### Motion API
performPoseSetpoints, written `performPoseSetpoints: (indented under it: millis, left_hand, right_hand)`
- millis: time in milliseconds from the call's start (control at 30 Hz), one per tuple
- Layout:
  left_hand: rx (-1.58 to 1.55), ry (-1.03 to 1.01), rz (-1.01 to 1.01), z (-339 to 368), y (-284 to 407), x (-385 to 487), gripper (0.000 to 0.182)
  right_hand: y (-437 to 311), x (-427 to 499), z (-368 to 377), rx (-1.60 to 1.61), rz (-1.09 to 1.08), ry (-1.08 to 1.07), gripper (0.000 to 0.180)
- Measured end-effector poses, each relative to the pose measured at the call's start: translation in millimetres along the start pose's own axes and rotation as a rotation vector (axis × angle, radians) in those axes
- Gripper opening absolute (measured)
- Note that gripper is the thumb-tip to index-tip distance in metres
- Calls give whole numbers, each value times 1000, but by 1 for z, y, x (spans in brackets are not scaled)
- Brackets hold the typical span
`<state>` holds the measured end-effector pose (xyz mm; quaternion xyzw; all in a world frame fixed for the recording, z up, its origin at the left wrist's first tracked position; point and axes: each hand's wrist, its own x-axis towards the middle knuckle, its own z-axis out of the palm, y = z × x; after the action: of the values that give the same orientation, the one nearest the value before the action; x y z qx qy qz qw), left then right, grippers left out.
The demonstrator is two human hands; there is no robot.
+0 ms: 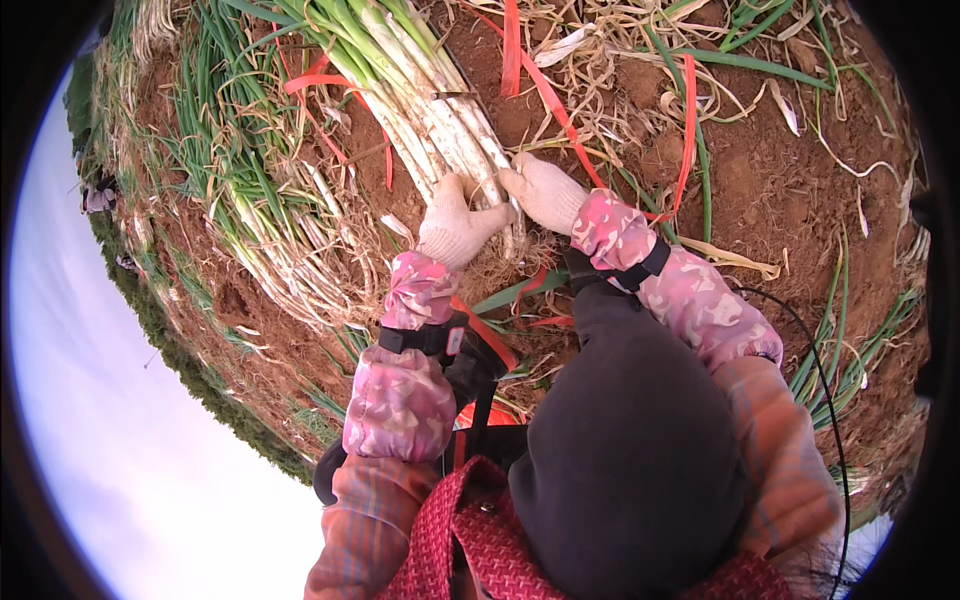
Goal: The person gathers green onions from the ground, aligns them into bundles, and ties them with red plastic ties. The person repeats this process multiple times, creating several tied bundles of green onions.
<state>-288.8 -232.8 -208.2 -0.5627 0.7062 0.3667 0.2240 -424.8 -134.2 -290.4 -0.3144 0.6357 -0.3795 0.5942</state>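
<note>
A large bundle of green onions lies before me, white shanks and roots towards me, green leaves pointing away. My left hand, in a pale knit glove, wraps the left side of the shanks just above the roots. From the right, my right hand, gloved alike, presses its fingers against the same shanks; some fingertips are hidden. A short thin dark bar crosses the shanks. Red plastic ribbon lies on the soil right of the bundle, and another red strip lies to its left.
More pulled green onions lie in a row to the left on reddish-brown soil. Dry leaves litter the upper right. A black cable hangs by my right arm. A dark rounded cloth covers much of the lower view.
</note>
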Motion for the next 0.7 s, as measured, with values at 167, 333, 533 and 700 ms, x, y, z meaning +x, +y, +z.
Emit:
performPoseSetpoints:
  millis: [167, 333, 533, 700]
  left_hand:
    - [41, 83, 67, 8, -1, -4, 68]
    - [71, 38, 113, 4, -10, 0, 70]
    - [63, -6, 110, 1, -13, 5, 69]
    - [81, 9, 111, 2, -5, 0, 72]
  right_hand:
    - [10, -4, 7, -402, 27, -25, 45]
    - [1, -6, -5, -291, 5, -93, 40]
    - [1, 0, -8, -140, 55, -150, 45]
    - [15, -5, 4, -219, 88, -54, 45]
